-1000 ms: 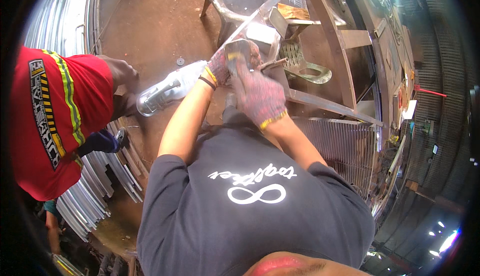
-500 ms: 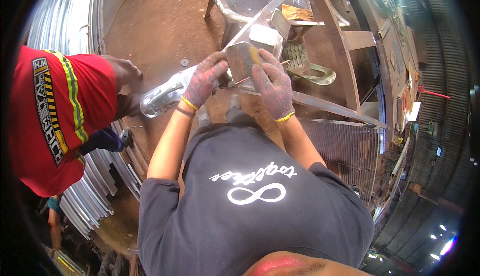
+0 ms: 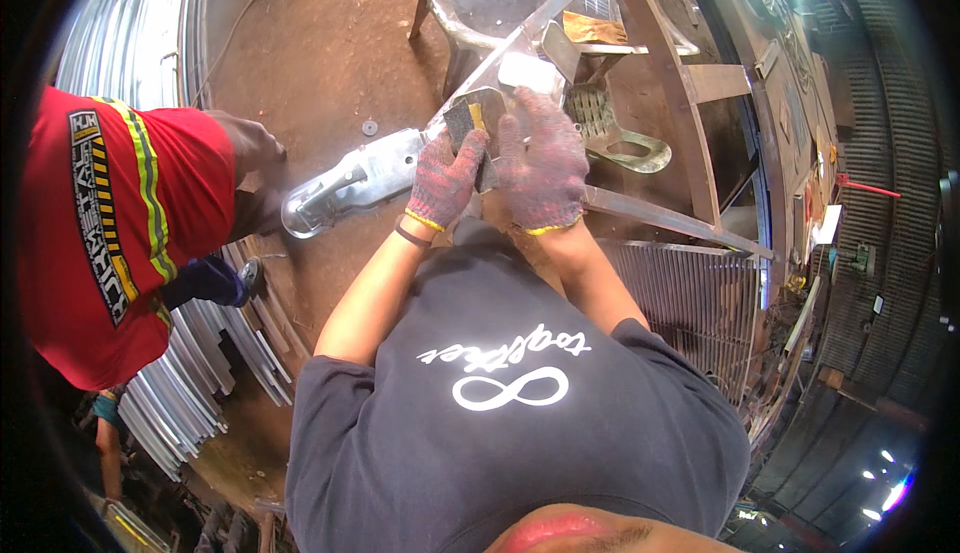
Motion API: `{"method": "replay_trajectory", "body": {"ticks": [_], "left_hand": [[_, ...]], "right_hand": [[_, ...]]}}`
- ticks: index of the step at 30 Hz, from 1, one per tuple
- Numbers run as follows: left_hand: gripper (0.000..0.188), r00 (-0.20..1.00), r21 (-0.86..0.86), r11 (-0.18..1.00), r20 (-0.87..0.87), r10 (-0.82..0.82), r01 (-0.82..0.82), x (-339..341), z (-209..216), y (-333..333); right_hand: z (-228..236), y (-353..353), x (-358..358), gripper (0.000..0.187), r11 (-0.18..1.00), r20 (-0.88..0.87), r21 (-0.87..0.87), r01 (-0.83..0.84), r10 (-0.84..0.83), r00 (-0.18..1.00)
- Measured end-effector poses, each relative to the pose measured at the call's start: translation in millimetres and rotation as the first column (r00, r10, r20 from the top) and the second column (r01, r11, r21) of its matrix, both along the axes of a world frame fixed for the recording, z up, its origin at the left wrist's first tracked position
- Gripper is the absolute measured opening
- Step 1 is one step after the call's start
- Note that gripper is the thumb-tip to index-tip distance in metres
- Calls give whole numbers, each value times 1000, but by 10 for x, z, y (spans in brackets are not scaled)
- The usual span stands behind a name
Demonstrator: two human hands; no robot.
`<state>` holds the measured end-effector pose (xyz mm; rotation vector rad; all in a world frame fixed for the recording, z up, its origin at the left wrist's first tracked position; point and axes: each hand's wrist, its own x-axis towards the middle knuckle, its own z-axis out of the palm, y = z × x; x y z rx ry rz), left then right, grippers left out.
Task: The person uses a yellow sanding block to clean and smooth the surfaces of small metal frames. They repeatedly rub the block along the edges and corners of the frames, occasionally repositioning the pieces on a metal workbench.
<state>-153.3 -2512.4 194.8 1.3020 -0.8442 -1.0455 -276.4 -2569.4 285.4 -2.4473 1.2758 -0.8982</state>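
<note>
Left hand (image 3: 443, 175): gloved in speckled knit, curled over the left edge of a small shiny metal piece (image 3: 480, 113); grip closed on that piece, with a dark pad showing yellow on its edge under the fingers.
Right hand (image 3: 543, 161): same kind of glove, fingers spread and pressed over the right side of the metal piece; grip closed on it, palm down.
Metal piece: held between both hands at chest height, above and just in front of the dark grey shirt; upper rim bright and rounded, lower part hidden by the gloves.
Long polished metal part (image 3: 352, 178): left of the metal piece, running down-left toward a rounded end; touching or only passing beneath the left hand, cannot tell.
Slanted steel bar (image 3: 545, 18): rising up-right from the metal piece, across a grey plastic chair (image 3: 470, 8).
Steel frame (image 3: 690, 73): right of the metal piece, angle sections joined, with a ribbed metal sheet (image 3: 690, 298) below it.
Other person: left of the metal piece, in a red shirt with a yellow-green stripe (image 3: 110, 223), one hand (image 3: 250, 143) near the long part's rounded end.
Floor (image 3: 320, 43): brown, dusty, beyond the metal piece; a small washer lying on it.
Progress: piece firmly in hand and pad against it, so surface work judged under way; how much is finished cannot be told, face being covered.
</note>
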Motion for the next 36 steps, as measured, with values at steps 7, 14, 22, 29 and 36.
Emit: {"method": "replay_trajectory", "body": {"ticks": [7, 14, 22, 29, 36], "left_hand": [[51, 742, -128, 978, 669, -39, 166, 42, -420, -76], [85, 826, 4, 833, 130, -549, 554, 371, -761, 75], [103, 590, -3, 677, 492, -640, 736, 373, -580, -215], [99, 551, 161, 729, 554, -625, 665, 396, -407, -226], [81, 696, -22, 814, 533, -482, 581, 321, -847, -259]], "right_hand": [[-164, -295, 502, 39, 836, 466, 141, -530, 416, 780], [-55, -408, 771, 38, 935, -313, 87, -344, 353, 882], [-46, -293, 707, 35, 925, -256, -35, -379, 358, 898], [64, -590, 937, 44, 948, -400, 143, -285, 319, 859], [-85, -538, 946, 41, 933, -319, -59, -355, 320, 892]]}}
